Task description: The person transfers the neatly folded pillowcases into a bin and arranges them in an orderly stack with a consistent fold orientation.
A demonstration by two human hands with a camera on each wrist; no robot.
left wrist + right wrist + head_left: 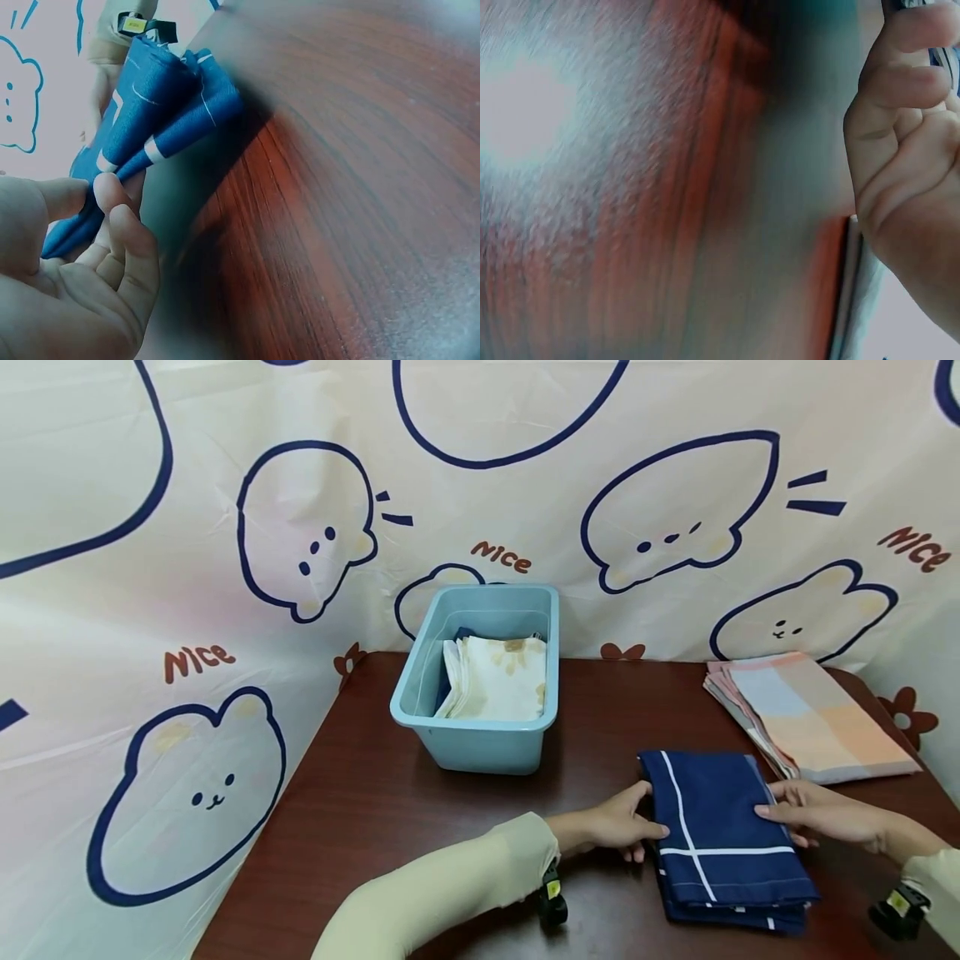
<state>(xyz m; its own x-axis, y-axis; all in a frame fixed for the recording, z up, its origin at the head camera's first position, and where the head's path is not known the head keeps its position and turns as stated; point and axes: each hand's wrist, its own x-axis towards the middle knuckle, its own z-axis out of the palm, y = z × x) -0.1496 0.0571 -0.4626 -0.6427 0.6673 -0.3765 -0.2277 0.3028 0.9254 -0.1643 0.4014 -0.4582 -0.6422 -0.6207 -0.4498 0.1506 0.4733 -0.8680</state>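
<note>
A folded navy cloth with white stripes (pixel 731 827) is held between both hands, on the right part of the table. My left hand (pixel 618 822) pinches its left edge, thumb on top and fingers beneath. On the opposite edge, my right hand (pixel 832 817) grips with the thumb over the top layer. From the left wrist view, the navy cloth (pixel 150 105) shows its thick folded layers and seems raised off the tabletop, over a shadow. In the right wrist view the right hand (pixel 915 142) has curled fingers, and only a sliver of cloth shows.
Behind and to the left stands a light blue plastic bin (pixel 480 745) holding folded cloths, the front one white with a tan print (pixel 506 681). A folded pastel checked cloth (pixel 825 714) lies at the table's back right. A printed curtain (pixel 495 502) hangs behind the brown table (pixel 330 835).
</note>
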